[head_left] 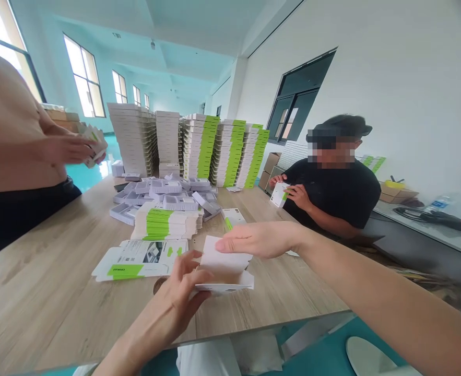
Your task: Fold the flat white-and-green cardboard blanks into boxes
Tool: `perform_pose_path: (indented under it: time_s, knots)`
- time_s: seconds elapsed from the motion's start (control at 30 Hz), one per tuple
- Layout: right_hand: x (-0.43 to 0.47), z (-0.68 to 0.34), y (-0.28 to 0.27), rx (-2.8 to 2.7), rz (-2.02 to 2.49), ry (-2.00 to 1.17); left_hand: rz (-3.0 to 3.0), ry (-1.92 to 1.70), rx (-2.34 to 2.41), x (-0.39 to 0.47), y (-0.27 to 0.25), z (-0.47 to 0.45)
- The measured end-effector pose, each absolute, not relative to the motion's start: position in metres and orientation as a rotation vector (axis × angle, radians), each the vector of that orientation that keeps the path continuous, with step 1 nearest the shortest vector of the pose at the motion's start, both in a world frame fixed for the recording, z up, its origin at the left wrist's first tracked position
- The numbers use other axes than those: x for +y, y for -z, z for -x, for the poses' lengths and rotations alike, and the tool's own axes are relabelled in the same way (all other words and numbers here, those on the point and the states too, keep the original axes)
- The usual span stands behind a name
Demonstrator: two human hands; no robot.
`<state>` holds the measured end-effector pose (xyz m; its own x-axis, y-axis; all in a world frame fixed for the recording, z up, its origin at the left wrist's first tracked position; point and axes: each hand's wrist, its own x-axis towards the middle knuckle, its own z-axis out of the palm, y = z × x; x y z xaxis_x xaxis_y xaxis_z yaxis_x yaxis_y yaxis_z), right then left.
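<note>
A partly folded white cardboard box [227, 263] is in front of me, its inside facing up and towards me. My left hand [183, 290] grips its left side, with fingers and thumb around the edge. My right hand [253, 240] is at the raised back panel; the thumb lies on the panel's inner face, and the other fingers are along its top edge, partly hidden. Left of the box lie flat printed cartons [126, 270] with green bands. Behind them is a stack of flat cartons [160, 224].
Pale plastic trays [175, 201] are heaped mid-table. Tall stacks of finished boxes [199, 146] stand at the far end. A co-worker [332, 193] at the right holds a small box [279, 194]. Another person [11, 136] stands at the left, holding cartons [95, 143].
</note>
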<state>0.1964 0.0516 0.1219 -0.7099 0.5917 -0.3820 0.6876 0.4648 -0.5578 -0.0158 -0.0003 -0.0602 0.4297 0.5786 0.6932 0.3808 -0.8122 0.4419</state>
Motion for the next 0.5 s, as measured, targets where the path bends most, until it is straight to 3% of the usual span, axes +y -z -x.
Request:
perform_pose_path:
  time_s: [0.27, 0.37, 0.5]
  knots:
    - [0.047, -0.185, -0.102, 2.907, -1.093, 0.394, -2.279, -1.172, 0.947, -0.001, 0.052, 0.020]
    - [0.053, -0.192, -0.090, 2.941, -0.936, 0.519, -2.260, -1.117, 0.890, 0.001, 0.049, 0.023]
    - [0.050, -0.198, -0.090, 2.851, -0.795, 0.909, -2.280, -1.058, 0.828, 0.001, 0.046, 0.026]
